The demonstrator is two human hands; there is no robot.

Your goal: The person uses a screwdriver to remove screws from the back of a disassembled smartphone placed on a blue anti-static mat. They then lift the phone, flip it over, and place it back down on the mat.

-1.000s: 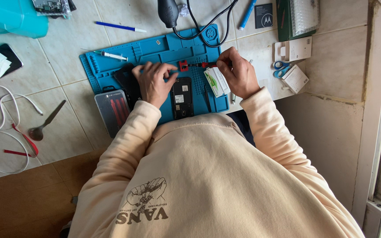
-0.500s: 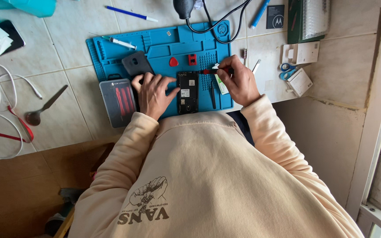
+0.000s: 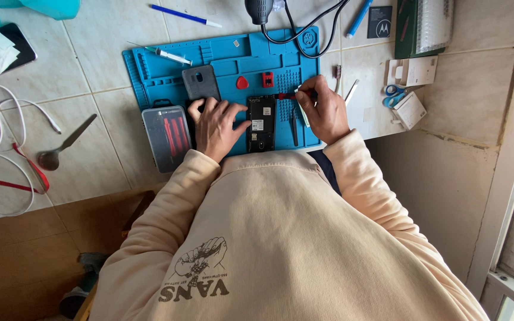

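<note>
Tiled counter (image 3: pixel 99 65): it is carrying the whole repair spread, with loose cables and tools pushed out to its edges so the middle stays free for the work.

Blue work mat (image 3: pixel 227 62): it is lying flat under both hands, probably to cushion the parts and keep small pieces in its moulded trays.

Opened phone (image 3: pixel 262 123): it is lying back-up at the near edge of the mat, between the two hands, its insides showing, close to the person so both hands can reach it.

Left hand (image 3: pixel 216 126): it is resting palm-down on the mat just left of the phone, fingers spread wide, thumb touching the phone's left edge, seemingly to stop it from sliding.

Right hand (image 3: pixel 323 110): its fingers are pinching narrowly around a red-handled tool (image 3: pixel 295 95), holding it low and pointing it toward the phone's upper right corner.

Clear case of red tools (image 3: pixel 166 137): it is sitting just left of the left hand, half on the mat, within easy reach.

Grey back cover (image 3: pixel 200 82): it is lying set aside on the mat, above the left hand.

Tweezers (image 3: pixel 294 126): they are lying on the mat beside the phone's right edge, under the right hand.

Red pick (image 3: pixel 242 82): it is sitting on the mat just above the phone.
</note>
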